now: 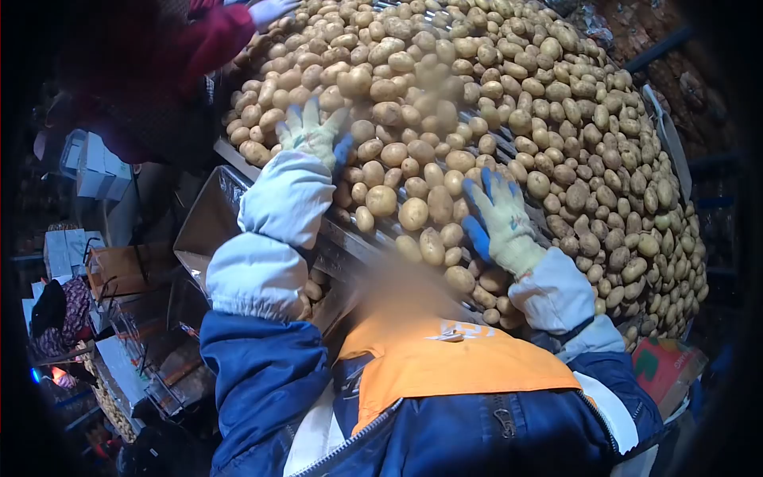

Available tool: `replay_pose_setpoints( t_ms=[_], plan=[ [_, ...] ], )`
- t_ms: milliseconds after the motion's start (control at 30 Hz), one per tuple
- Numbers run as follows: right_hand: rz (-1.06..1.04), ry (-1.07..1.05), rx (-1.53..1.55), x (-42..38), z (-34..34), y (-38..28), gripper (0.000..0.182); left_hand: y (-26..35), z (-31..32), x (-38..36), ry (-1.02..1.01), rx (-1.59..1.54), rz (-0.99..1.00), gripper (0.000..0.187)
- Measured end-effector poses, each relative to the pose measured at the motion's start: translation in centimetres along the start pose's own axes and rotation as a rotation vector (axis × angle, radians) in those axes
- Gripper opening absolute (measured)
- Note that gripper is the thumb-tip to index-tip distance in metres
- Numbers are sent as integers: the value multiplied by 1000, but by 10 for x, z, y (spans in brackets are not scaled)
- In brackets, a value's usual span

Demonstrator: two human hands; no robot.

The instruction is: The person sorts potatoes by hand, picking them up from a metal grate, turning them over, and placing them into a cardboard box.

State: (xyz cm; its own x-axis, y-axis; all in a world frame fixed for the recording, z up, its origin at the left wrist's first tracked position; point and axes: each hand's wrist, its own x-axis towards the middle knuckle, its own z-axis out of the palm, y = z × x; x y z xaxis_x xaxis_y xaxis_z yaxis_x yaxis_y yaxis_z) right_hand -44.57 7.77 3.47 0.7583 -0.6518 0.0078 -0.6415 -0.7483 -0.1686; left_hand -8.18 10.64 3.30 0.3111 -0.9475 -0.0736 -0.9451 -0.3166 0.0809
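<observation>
A broad heap of potatoes (413, 213) covers the sorting surface in front of me. My left hand (312, 137), in a pale glove with blue fingertips, lies on the potatoes near the left edge, its fingers spread. My right hand (502, 221), gloved the same way, rests on the potatoes at centre right with the fingers stretched out and apart. Neither hand grips a potato that I can see. Between the two hands lie many loose potatoes, and metal bars (499, 141) show through a gap among them.
At upper left a co-worker's dark red sleeve (226, 40) and gloved hand (272, 9) reach to the heap. An open cardboard box (211, 219) stands below the left edge. White boxes (103, 167) are farther left; a red and green carton (664, 366) is at lower right.
</observation>
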Motion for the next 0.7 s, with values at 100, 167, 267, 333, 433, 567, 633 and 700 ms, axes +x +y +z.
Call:
replay_pose_setpoints(
  t_ms=[100, 167, 267, 333, 433, 567, 633, 700],
  plan=[
    [-20, 74, -86, 25, 22, 6, 75, -9, 3, 27, 15, 56, -13, 60],
    [-36, 9, -37, 50, 10, 4, 79, -29, 5, 35, 13, 66, 100, 64],
    [-156, -39, -44, 106, 13, 12, 77, -44, -3, 61, 18, 15, 89, 73],
    [-103, 35, -13, 126, 14, 5, 72, -46, -15, 70, -28, 28, 33, 84],
    [12, 96, 206, 141, 3, 2, 56, -50, -20, 59, -92, -86, 24, 67],
    [-132, -87, 58, 97, -37, -51, 52, -55, 7, 4, 286, -351, 151, 46],
    [-470, -67, -46, 76, 1, -63, 55, -50, 19, -26, 415, -434, 109, 42],
    [-558, -20, -25, 62, 32, -74, 55, -43, 28, -61, 570, -518, 74, 35]
  ],
)
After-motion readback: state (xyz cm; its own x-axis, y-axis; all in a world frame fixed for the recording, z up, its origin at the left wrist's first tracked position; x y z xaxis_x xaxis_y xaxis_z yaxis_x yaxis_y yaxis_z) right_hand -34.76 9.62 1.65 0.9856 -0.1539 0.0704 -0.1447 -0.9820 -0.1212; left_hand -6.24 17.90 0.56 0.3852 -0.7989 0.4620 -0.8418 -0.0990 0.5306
